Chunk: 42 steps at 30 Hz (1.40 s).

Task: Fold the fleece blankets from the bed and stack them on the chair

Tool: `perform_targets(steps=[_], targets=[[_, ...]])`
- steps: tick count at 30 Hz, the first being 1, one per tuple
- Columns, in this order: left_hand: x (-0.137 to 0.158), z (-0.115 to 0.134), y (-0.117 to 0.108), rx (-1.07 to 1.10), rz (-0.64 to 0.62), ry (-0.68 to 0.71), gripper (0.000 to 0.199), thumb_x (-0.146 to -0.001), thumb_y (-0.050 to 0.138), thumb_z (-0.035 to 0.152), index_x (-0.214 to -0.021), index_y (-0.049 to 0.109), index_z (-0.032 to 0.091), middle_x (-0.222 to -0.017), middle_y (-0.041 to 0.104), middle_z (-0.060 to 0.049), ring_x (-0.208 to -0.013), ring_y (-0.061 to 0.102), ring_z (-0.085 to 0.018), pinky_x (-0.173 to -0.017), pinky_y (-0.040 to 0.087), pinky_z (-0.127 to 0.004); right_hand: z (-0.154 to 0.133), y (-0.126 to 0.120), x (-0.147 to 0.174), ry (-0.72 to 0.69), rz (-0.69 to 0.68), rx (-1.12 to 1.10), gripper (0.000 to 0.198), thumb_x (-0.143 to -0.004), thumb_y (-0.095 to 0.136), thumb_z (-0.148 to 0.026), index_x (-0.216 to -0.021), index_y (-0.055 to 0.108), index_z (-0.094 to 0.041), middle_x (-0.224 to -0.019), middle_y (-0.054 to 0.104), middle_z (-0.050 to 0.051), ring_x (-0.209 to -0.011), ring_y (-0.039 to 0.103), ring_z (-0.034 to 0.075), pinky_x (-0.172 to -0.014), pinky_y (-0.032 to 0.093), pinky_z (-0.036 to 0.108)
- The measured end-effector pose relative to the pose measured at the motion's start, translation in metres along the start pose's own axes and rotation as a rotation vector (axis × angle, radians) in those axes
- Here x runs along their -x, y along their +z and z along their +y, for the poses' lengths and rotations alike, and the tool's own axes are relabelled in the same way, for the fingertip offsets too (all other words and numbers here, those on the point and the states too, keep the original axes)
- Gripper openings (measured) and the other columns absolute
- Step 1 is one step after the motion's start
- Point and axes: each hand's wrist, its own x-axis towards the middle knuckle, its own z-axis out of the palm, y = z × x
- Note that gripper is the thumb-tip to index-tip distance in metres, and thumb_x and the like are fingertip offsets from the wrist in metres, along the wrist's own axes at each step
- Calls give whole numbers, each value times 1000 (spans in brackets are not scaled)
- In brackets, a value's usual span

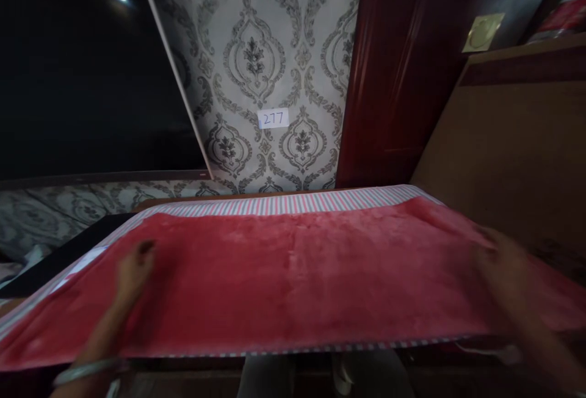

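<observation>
A red plush cloth (pixel 256 282) lies spread across a long surface in front of me. Beneath its far side, a striped cloth (pixel 293 204) in pink, grey and white shows along the back. My left hand (pixel 133 270) is over the left part of the plush cloth with its fingers curled in; nothing shows in them. At the right edge, the fingers of my right hand (pixel 501 264) close on the plush cloth, where a fold runs toward the back corner. Both hands are somewhat blurred, the right more so.
A large dark screen (pixel 91 80) stands at the back left. Patterned wallpaper carries a white label (pixel 273 118) reading 277. A dark red panel (pixel 379 80) and a large brown cardboard box (pixel 513 154) stand at the right. A black flat item (pixel 68 251) lies left.
</observation>
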Motion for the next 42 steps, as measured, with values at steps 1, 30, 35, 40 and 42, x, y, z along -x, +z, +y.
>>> perform_targets(steps=[1, 30, 35, 40, 42], targets=[[-4, 24, 26, 82, -110, 109, 27, -85, 47, 27, -103, 64, 17, -107, 74, -9, -99, 69, -25, -91, 55, -39, -12, 15, -1, -26, -29, -40, 36, -98, 39, -35, -103, 72, -22, -105, 71, 14, -96, 68, 28, -81, 57, 42], [-18, 244, 226, -119, -557, 510, 18, -98, 43, 23, -101, 60, 18, -102, 69, -11, -99, 64, -25, -85, 40, -34, -151, 187, -52, -140, -825, 15, 19, -95, 49, -14, -98, 67, -18, -107, 67, 11, -104, 55, 25, -86, 36, 33], [-18, 244, 223, -111, -597, 530, 16, -95, 48, 24, -104, 60, 18, -103, 70, -10, -99, 64, -24, -85, 42, -32, -149, 194, -50, -102, -817, 25, 23, -96, 45, -13, -109, 64, -16, -107, 68, 11, -101, 58, 23, -87, 37, 32], [-27, 238, 219, -155, -659, 595, 22, -93, 49, 34, -99, 63, 19, -102, 71, -13, -102, 65, -28, -85, 43, -35, -131, 194, -58, -102, -852, 53, 25, -96, 53, -21, -119, 63, -18, -122, 64, 13, -114, 54, 27, -90, 38, 36], [-35, 234, 219, -81, -715, 624, 23, -90, 50, 40, -95, 61, 20, -99, 72, -10, -96, 66, -26, -81, 45, -33, -123, 191, -70, -126, -895, 54, 19, -93, 62, -26, -109, 67, -18, -114, 66, 11, -108, 55, 27, -87, 39, 34]])
